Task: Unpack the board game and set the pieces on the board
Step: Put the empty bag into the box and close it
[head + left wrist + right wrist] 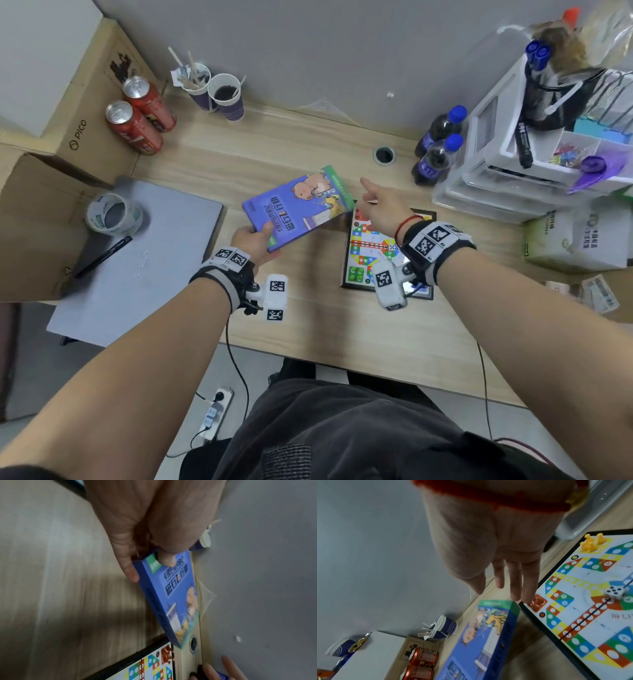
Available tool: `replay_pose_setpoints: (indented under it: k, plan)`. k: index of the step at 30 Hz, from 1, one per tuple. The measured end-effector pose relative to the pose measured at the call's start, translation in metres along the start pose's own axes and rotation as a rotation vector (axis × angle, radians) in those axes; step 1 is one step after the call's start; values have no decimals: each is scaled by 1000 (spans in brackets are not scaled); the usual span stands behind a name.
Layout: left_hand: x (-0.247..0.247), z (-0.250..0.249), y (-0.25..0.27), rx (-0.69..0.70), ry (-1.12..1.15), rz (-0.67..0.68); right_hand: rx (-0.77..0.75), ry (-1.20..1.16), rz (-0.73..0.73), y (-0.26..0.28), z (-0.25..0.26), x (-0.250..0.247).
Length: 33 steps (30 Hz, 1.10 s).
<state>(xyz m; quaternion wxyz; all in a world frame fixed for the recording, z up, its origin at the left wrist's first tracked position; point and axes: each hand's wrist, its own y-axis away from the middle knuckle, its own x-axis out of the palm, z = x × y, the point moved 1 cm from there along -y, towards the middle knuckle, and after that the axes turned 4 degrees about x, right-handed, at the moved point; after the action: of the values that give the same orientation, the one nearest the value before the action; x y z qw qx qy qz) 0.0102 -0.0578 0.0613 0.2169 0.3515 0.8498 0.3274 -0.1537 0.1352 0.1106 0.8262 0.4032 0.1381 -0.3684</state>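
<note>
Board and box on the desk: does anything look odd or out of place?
Nothing spilled or broken. The blue box is tilted, held off the desk by the left hand at one corner. The board lies flat with yellow pawns clustered in one corner and a die near its middle.

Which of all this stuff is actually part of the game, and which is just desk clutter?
Game things:
box, held by the left hand
board
yellow pawns
die

Clutter:
cola cans
paper cups
soda bottles
tape roll
laptop
pen
</note>
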Motion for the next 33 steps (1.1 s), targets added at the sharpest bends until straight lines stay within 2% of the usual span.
replay_pose_setpoints:
  k: [4, 7, 11, 13, 14, 15, 17, 18, 20, 22, 23, 27, 30, 33]
  plan:
    - [-1, 34, -8, -153, 80, -91, 50, -48, 21, -12, -19, 19]
    - [4, 60, -19, -260, 11, -16, 81, -35, 12, -10, -29, 25]
    - [22, 57, -1, -337, 19, 127, 111, -36, -7, -8, -41, 29]
    - [26, 52, 2, -354, -61, 107, 109, -41, -2, -8, -44, 29]
    - [26, 50, 2, -341, -179, 60, 110, -56, -8, -9, -46, 29]
    - [24, 46, 0, -277, -390, -30, 110, -63, -17, -8, -46, 29]
    - [23, 36, -6, 31, -725, -183, 99, -64, -43, -9, -48, 29]
    - [28, 31, -8, 192, -829, -177, 94, -69, -60, -9, -49, 28]
    - [43, 26, -14, 347, -1054, -19, 85, -78, -84, -9, -50, 28]
    - [60, 28, -21, 336, -1246, 117, 71, -76, -104, -9, -53, 27]
    - [67, 30, -25, 327, -1318, 135, 65, -80, -112, -7, -54, 27]
    - [81, 28, -45, 458, -1512, 89, 64, -140, -137, -5, -62, 26]
    - [80, 2, -73, 499, -1534, 29, 76, -163, -153, -7, -68, 23]
    - [87, -26, -106, 564, -1579, 42, 100, -183, -170, -12, -71, 19]
